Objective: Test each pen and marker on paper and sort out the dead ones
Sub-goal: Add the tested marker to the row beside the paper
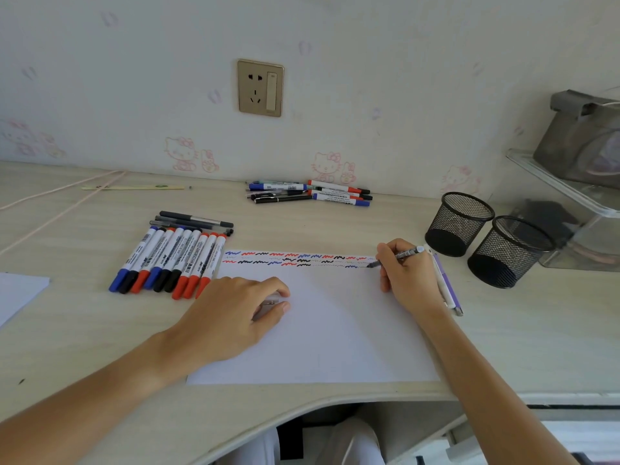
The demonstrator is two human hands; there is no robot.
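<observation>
Nearest the desk's front edge, the left hand point(235, 313) lies on the sheet of paper point(318, 330), its fingers curled round a small pale cap point(270, 304) and so pinning the sheet down. Just beyond and to the right, the right hand point(404, 273) grips a thin dark pen point(397, 256) between thumb and fingers, the tip touching the paper at the right end of the second row of scribbles point(302, 258). Two rows of red, blue and black squiggles run along the top edge, so the step in hand looks like one more test stroke, late in the work. Beside the right wrist two pale pens point(448, 286) lie on the desk point(503, 330), apparently still waiting. To the left of the sheet a neat row of markers point(167, 260) sits with several dark pens point(196, 220) above it, and further back near the wall lies a second, looser pile point(308, 193); which group holds the dead ones I cannot tell. Two mesh cups point(486, 236) stand at the right, seemingly with nothing in them. The next move calls for judging whether this pen leaves a clear line, then refitting the cap from the left hand and laying the pen with the matching group. Care is needed to seat the cap squarely without smearing fresh ink.
</observation>
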